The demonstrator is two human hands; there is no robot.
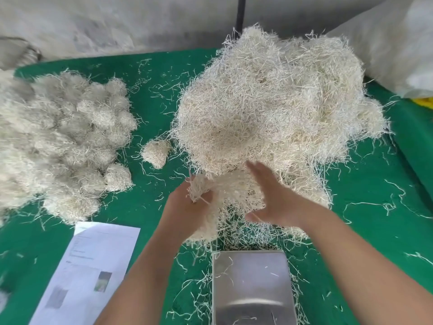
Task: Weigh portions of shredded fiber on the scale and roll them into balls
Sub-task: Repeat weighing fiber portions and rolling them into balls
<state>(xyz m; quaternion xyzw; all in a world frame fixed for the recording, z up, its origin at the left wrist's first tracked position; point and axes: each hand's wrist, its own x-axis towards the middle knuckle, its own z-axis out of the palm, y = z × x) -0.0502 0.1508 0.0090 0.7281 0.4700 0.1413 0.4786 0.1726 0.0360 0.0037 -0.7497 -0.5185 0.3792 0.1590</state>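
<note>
A big loose heap of pale shredded fiber (276, 109) lies on the green table at centre right. Between my hands sits a portion of fiber (225, 193), just in front of the heap. My left hand (187, 207) cups it from the left side, fingers partly hidden in the strands. My right hand (276, 198) presses against its right side with flat, straight fingers. The steel scale pan (250, 285) stands near the front edge, below my hands, with only a few stray strands on it. A pile of rolled balls (58, 141) fills the left, and one ball (155, 152) sits apart.
A printed paper sheet (89, 266) lies at the front left. The green table cover (152, 95) is littered with stray strands. A white sack (398, 43) leans at the back right, a dark pole (241, 12) rises behind the heap.
</note>
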